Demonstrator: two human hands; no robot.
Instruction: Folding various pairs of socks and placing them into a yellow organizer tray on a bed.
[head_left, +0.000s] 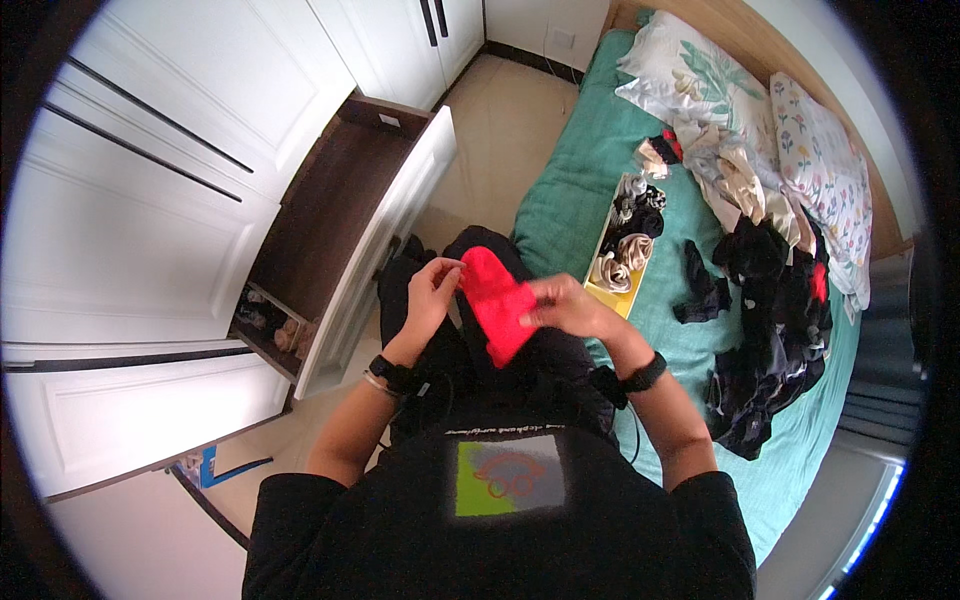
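A bright red sock (491, 304) lies lengthwise over my dark-trousered thighs, its rounded end pointing away from me. My left hand (433, 291) pinches the sock's edge near that rounded end with thumb and forefinger. On the other side, my right hand (570, 306) grips the sock's right edge, slightly blurred. Close to my right hand, on the bed, stands a narrow yellow box (619, 300) holding rolled socks: beige ones (612, 274) at the near end, black and grey ones (637, 217) farther back.
A pulled-out drawer (330, 202) with a small compartment of rolled items (274, 322) is at my left, below white wardrobe doors (187, 90). The green-covered bed (559, 202) carries loose black socks (701, 289), a heap of dark clothes (757, 360), beige garments (739, 180) and pillows (705, 75).
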